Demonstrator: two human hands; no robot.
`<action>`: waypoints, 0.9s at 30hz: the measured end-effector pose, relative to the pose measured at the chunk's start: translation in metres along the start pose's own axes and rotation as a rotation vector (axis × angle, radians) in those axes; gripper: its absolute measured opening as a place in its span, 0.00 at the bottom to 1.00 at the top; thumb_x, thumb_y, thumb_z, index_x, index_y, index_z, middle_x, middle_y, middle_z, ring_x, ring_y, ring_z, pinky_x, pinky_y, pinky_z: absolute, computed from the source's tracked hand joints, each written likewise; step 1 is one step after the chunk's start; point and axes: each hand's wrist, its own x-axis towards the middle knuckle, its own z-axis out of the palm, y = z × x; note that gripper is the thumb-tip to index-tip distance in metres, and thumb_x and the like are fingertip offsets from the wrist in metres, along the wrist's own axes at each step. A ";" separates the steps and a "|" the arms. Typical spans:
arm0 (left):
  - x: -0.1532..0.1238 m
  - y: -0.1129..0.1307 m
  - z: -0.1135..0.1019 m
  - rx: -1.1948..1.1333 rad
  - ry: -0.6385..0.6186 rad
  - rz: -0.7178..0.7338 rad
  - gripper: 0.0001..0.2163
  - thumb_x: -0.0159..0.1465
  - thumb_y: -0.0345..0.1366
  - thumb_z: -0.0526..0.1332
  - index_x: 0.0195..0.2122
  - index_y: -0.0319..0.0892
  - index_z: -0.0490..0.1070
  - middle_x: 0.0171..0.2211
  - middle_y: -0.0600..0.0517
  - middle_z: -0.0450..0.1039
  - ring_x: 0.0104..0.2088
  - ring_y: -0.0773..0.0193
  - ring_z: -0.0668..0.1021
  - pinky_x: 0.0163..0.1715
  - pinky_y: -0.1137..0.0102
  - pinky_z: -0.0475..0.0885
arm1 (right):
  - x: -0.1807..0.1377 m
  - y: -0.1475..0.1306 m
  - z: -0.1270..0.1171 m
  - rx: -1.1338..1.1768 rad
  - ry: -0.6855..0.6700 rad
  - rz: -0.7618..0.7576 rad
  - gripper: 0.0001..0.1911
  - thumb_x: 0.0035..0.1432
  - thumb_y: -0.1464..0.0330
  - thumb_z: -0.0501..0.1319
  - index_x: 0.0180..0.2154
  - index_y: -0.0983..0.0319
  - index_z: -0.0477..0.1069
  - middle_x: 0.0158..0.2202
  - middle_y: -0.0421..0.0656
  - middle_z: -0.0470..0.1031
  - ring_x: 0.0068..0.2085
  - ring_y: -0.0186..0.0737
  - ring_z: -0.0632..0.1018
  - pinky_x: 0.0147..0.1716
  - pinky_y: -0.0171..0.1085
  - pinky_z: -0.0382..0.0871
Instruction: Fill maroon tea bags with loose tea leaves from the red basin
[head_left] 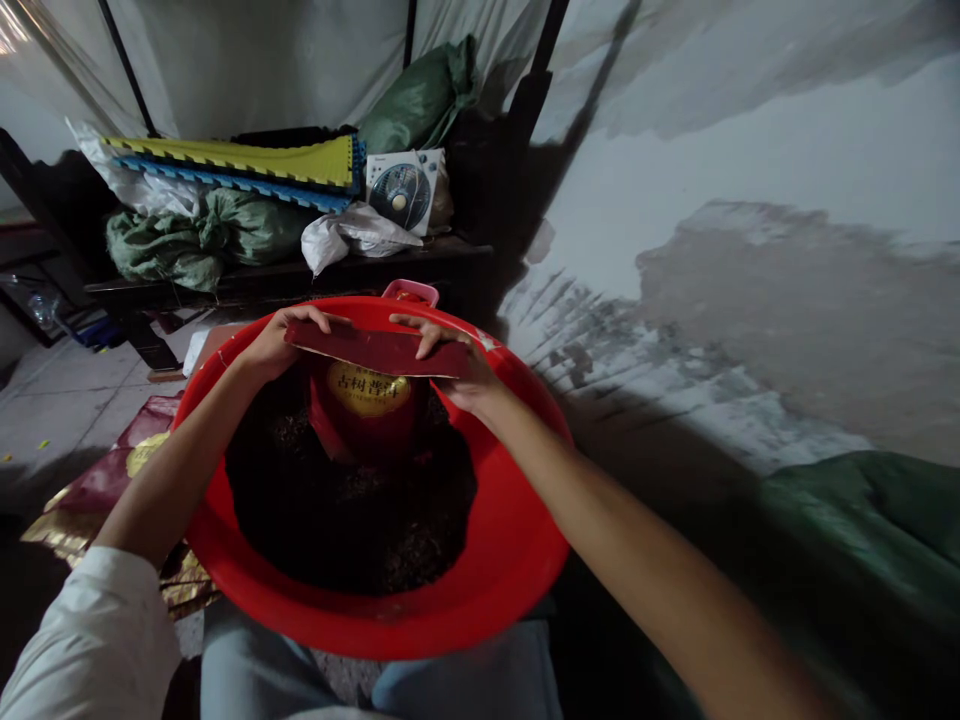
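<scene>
A dark red tea bag (360,425) with a gold oval label stands in a large red basin (517,500), its base among loose dark tea leaves (330,540). The flat top strip of the bag runs between my hands and tips toward me. At its left end, my left hand (289,338) is closed on the edge, fingertips over the top. Around the right end my right hand (454,362) grips, its thumb and a finger above the strip and the rest partly hidden under it. I cannot see into the bag's mouth.
Similar red and gold bags (124,470) lie on the floor to the left. Behind the basin, a dark bench (277,280) holds green sacks (247,225), yellow and blue foam mats (247,165) and a box fan (403,192). A peeling wall (750,280) and green cloth (870,510) are at right.
</scene>
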 end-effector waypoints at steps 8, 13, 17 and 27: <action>0.006 0.025 -0.014 0.083 0.344 0.145 0.10 0.61 0.44 0.63 0.28 0.43 0.73 0.39 0.48 0.83 0.43 0.57 0.83 0.45 0.65 0.77 | 0.001 0.004 -0.006 -0.043 -0.055 -0.064 0.19 0.51 0.50 0.68 0.18 0.54 0.72 0.55 0.39 0.81 0.62 0.55 0.76 0.64 0.54 0.68; -0.010 0.045 0.012 0.786 -0.006 0.202 0.12 0.62 0.46 0.68 0.37 0.42 0.82 0.43 0.45 0.83 0.47 0.53 0.81 0.54 0.62 0.73 | 0.001 -0.001 -0.006 -0.124 -0.100 -0.063 0.22 0.52 0.47 0.68 0.17 0.54 0.73 0.51 0.43 0.83 0.60 0.58 0.77 0.64 0.57 0.68; -0.015 0.039 0.034 1.185 -0.094 0.262 0.13 0.65 0.38 0.65 0.49 0.47 0.83 0.52 0.47 0.82 0.56 0.49 0.79 0.64 0.55 0.65 | 0.000 -0.001 -0.010 -0.175 -0.152 -0.051 0.21 0.52 0.49 0.70 0.17 0.53 0.75 0.50 0.43 0.84 0.61 0.59 0.77 0.64 0.57 0.68; -0.013 0.035 0.023 1.247 -0.007 0.174 0.14 0.70 0.46 0.62 0.48 0.48 0.84 0.48 0.47 0.83 0.45 0.52 0.82 0.54 0.61 0.72 | -0.001 0.001 -0.008 -0.158 -0.049 -0.080 0.21 0.49 0.47 0.72 0.22 0.54 0.73 0.52 0.42 0.82 0.59 0.56 0.77 0.67 0.57 0.64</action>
